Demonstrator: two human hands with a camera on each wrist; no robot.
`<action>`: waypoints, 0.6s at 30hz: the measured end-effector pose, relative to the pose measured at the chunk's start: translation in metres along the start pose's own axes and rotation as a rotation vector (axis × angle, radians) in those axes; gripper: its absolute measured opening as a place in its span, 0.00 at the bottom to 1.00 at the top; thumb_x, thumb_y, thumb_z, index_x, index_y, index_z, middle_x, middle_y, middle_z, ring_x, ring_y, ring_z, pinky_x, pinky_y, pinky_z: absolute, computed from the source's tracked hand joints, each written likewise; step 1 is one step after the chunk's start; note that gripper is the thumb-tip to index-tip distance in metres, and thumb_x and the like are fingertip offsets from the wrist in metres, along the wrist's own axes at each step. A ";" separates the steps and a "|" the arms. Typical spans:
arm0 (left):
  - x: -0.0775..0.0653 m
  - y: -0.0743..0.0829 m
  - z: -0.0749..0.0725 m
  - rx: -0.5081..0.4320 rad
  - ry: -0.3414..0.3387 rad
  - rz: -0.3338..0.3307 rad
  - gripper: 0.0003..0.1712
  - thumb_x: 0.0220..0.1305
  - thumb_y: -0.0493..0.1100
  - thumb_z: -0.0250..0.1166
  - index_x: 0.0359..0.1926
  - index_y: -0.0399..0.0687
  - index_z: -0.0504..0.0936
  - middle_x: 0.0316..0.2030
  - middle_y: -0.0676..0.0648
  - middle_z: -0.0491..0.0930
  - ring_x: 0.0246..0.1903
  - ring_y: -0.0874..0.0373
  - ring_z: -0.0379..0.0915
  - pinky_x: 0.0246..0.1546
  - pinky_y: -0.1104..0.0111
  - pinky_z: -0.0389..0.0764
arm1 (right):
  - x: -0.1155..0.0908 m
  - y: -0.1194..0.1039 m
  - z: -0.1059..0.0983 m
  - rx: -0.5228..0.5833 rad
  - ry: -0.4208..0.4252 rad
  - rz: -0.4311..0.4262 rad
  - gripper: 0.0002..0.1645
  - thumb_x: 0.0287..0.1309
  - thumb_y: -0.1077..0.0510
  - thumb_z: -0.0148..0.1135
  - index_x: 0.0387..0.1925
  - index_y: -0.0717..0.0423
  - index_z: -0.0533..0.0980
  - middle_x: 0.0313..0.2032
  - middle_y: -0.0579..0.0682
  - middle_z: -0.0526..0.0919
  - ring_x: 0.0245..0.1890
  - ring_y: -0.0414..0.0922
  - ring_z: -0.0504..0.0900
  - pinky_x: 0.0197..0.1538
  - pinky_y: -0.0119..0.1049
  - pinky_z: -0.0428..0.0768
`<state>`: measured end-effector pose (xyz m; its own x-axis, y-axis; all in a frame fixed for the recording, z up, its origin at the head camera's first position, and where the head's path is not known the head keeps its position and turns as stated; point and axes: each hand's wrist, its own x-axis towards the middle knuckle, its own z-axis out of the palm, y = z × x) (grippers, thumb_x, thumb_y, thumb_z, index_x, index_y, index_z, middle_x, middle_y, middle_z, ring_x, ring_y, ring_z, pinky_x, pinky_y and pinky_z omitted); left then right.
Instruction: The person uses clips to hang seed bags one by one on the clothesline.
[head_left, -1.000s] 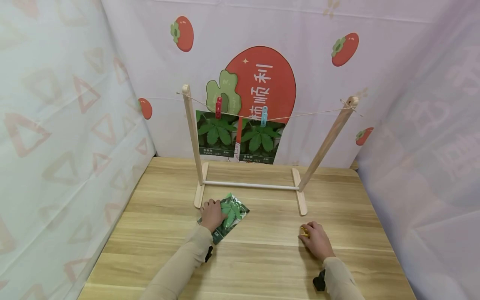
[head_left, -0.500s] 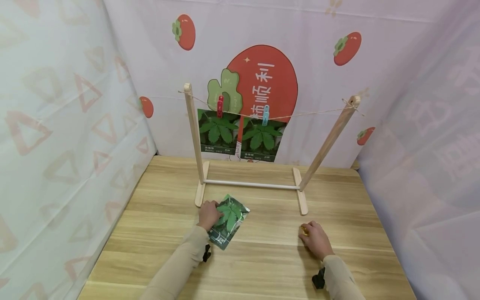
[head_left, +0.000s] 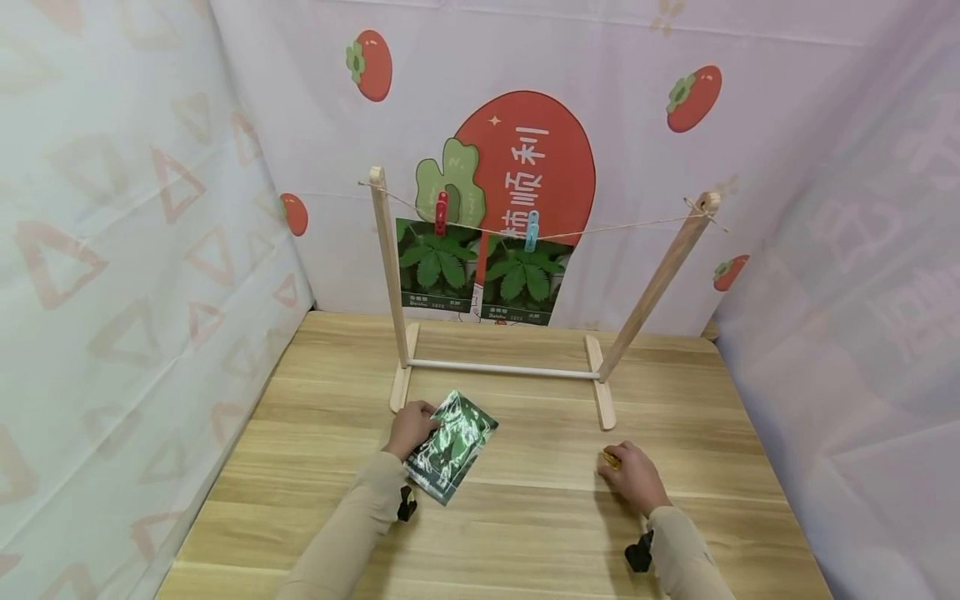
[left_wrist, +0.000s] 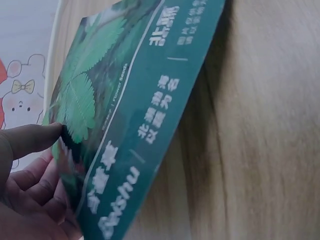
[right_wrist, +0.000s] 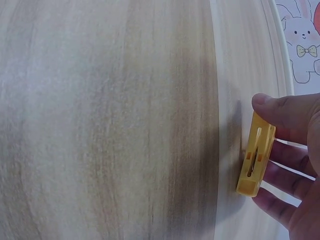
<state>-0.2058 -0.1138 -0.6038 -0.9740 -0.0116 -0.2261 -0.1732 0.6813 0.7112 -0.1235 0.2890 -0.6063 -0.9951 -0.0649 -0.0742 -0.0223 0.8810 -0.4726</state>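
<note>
My left hand (head_left: 412,427) pinches the left edge of a green seed packet (head_left: 453,446), thumb on its printed front and fingers behind. In the left wrist view the packet (left_wrist: 135,100) is tilted, its lower edge lifted off the wood. On the right, my right hand (head_left: 636,477) holds a yellow clothespin (right_wrist: 256,155) between thumb and fingers, low over the table. Beyond the hands, two similar packets hang from a string: the left packet (head_left: 437,268) under a red clothespin (head_left: 442,213), the right packet (head_left: 523,282) under a light blue clothespin (head_left: 532,232).
A wooden stand with a left post (head_left: 390,267) and a right post (head_left: 656,292) carries the string (head_left: 615,228). A white rod (head_left: 502,368) joins its feet. Printed cloth (head_left: 622,50) surrounds the wooden table (head_left: 525,533) at the back and sides.
My left hand has shifted left to the packet's edge, and the packet has turned and tilted, its surface now catching glare. The right hand keeps nearly the same place with the yellow clothespin.
</note>
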 end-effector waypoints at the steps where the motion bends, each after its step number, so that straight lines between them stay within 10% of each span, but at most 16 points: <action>1: 0.000 0.000 0.000 -0.036 -0.003 -0.010 0.12 0.59 0.40 0.69 0.41 0.36 0.83 0.32 0.42 0.83 0.29 0.54 0.77 0.30 0.63 0.76 | 0.000 0.000 0.000 -0.001 -0.002 0.002 0.20 0.51 0.59 0.71 0.45 0.67 0.81 0.36 0.54 0.81 0.31 0.43 0.75 0.37 0.42 0.76; 18: 0.001 0.007 -0.006 -0.422 -0.001 -0.131 0.17 0.63 0.39 0.65 0.51 0.32 0.81 0.52 0.33 0.80 0.54 0.40 0.75 0.54 0.52 0.77 | 0.004 -0.006 -0.009 0.222 0.052 0.075 0.21 0.56 0.60 0.69 0.49 0.68 0.80 0.42 0.62 0.84 0.42 0.56 0.82 0.47 0.52 0.80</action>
<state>-0.2090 -0.1139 -0.5949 -0.9398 -0.0772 -0.3329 -0.3398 0.3159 0.8859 -0.1282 0.2873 -0.5960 -0.9969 0.0265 -0.0739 0.0683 0.7575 -0.6493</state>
